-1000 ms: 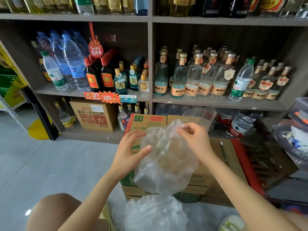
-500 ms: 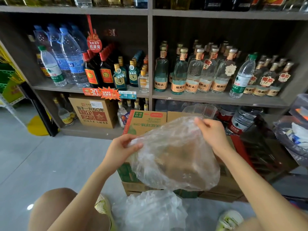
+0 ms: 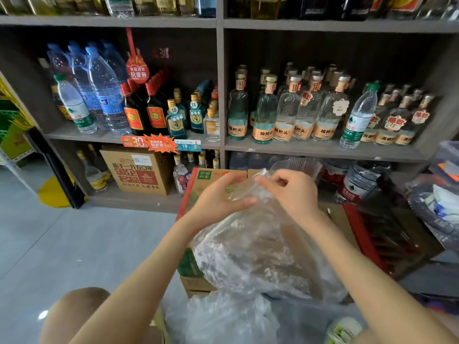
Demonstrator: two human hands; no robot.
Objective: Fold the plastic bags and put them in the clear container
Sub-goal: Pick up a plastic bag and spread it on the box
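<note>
Head view: clear container (image 3: 301,165) behind right hand (image 3: 291,192) pinching plastic bag (image 3: 258,249).

plastic bag (image 3: 260,249): between left hand (image 3: 218,199) and right hand (image 3: 290,192), hanging below both, in front of the cardboard boxes (image 3: 211,178);
clear container (image 3: 298,165): just beyond the right hand;
bag pile (image 3: 223,319): below the hands;
liquor bottles (image 3: 285,112): on the shelf (image 3: 323,150) beyond the hands;
water bottles (image 3: 99,90): above and left of the left hand

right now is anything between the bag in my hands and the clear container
Nothing visible does. The left hand and right hand hold the plastic bag above the cardboard box; the clear container sits just beyond the right hand.
</note>
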